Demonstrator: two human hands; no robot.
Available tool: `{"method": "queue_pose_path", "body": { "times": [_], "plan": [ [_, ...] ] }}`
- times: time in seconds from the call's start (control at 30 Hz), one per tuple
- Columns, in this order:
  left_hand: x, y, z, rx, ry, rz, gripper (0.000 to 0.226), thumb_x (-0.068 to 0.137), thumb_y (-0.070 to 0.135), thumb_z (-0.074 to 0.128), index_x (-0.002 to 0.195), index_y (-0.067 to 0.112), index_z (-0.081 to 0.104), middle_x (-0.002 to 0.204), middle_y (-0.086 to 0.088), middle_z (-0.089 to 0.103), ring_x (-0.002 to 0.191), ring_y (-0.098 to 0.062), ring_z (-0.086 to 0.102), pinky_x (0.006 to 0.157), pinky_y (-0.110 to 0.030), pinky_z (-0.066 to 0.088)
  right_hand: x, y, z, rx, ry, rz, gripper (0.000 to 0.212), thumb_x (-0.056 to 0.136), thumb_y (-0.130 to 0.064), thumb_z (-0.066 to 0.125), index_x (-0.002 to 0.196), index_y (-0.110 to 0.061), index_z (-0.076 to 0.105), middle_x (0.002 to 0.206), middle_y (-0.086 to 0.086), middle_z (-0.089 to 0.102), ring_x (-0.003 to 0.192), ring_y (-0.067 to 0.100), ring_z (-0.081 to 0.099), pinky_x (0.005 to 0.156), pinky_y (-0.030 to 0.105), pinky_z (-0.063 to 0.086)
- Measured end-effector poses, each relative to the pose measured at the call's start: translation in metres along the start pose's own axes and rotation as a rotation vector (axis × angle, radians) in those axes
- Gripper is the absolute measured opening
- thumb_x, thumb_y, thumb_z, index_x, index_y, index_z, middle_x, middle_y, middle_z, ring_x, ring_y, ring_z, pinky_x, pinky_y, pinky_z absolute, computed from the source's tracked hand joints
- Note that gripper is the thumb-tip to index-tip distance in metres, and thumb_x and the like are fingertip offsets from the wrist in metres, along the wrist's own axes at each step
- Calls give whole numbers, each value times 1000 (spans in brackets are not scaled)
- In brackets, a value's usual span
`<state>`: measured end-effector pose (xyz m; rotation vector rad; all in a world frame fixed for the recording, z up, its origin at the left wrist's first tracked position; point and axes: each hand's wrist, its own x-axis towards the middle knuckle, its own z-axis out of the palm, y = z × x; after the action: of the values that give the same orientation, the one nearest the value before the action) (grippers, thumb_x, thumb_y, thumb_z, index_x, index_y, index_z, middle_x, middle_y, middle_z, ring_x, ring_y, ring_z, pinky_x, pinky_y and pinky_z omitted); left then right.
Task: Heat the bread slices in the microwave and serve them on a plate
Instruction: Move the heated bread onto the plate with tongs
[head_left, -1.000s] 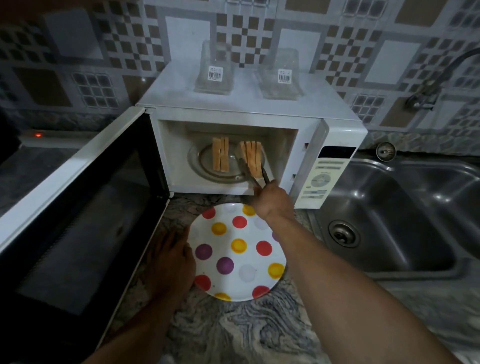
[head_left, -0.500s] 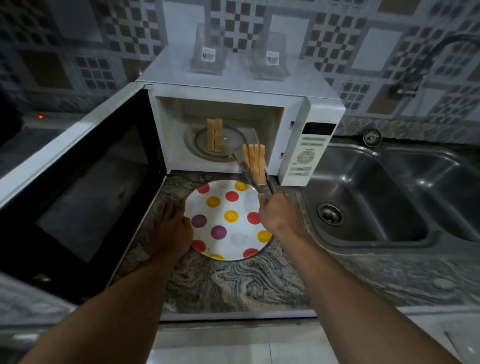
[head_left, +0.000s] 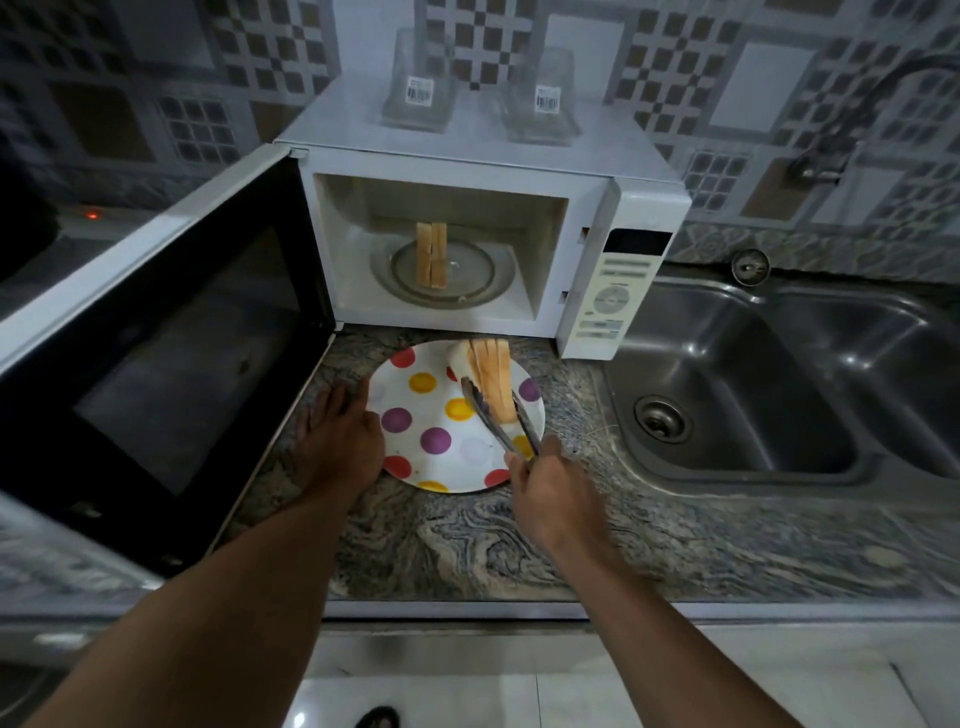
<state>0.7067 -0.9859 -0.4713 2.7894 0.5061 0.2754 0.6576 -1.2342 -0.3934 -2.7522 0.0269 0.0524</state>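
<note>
Bread slices (head_left: 493, 379) are your load. From your left: the microwave door (head_left: 156, 338) stands open. Your left hand (head_left: 337, 441) lies flat on the worktop (head_left: 441, 545), fingers straight, touching the spotted plate (head_left: 415, 415). Two other slices (head_left: 431, 254) stand on edge inside the microwave (head_left: 639, 208). Tongs (head_left: 488, 423) clamp your load, tilted over the plate, with your right hand (head_left: 550, 493) curled round their handles. The sink (head_left: 753, 389) lies rightmost.

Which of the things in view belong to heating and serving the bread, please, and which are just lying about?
Job: microwave, tongs, gripped bread slices, bread slices inside, plate, right hand.
Lying about: clear containers, sink, tap.
</note>
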Motion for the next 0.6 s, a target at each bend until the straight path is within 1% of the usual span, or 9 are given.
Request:
{"method": "queue_pose_path", "body": {
  "times": [0.13,0.2,0.3,0.4,0.5,0.53,0.6],
  "plan": [
    [-1,-1,0,12,24,6,68,86,35,18,150,27,38,150,-6,43,144,-25,29,117,-46,19,-11,4,13,4,-1,-3,41,104,-44,40,124,-9,43,103,11,69,91,34,67,60,32,39],
    [-1,-1,0,22,13,12,64,88,34,20,150,28,36,151,-5,42,144,-25,29,117,-46,19,-14,6,17,21,-8,-2,41,103,-44,40,123,-9,44,103,10,68,91,32,67,60,31,39],
    [1,2,-1,3,3,-7,55,96,28,30,152,29,32,156,-3,35,146,-22,25,119,-45,16,-12,6,16,29,-30,-4,41,103,-45,41,120,-8,45,102,11,68,90,32,67,60,32,43],
    [-1,0,-1,14,9,5,55,98,27,31,152,28,31,156,-4,35,146,-23,25,119,-45,14,-12,4,12,39,-36,1,41,102,-46,44,119,-9,47,103,11,67,91,31,66,63,34,46],
    [-2,0,-3,4,0,1,55,99,25,33,153,29,29,158,-4,32,148,-22,22,120,-43,12,-14,4,5,28,-24,-8,47,101,-48,42,124,-7,44,103,12,65,89,31,65,62,31,43],
    [-2,0,-3,3,-1,0,55,99,24,33,153,29,29,158,-4,32,148,-22,21,120,-43,11,-14,4,4,27,-24,-10,49,101,-50,41,125,-7,43,103,12,65,88,31,65,62,31,44],
    [-3,2,-4,5,-1,6,55,99,24,33,153,28,29,159,-4,32,148,-22,21,120,-43,12,-14,4,-2,39,-15,-18,52,100,-53,40,125,-7,43,100,12,65,85,31,66,64,35,52]
  ]
}}
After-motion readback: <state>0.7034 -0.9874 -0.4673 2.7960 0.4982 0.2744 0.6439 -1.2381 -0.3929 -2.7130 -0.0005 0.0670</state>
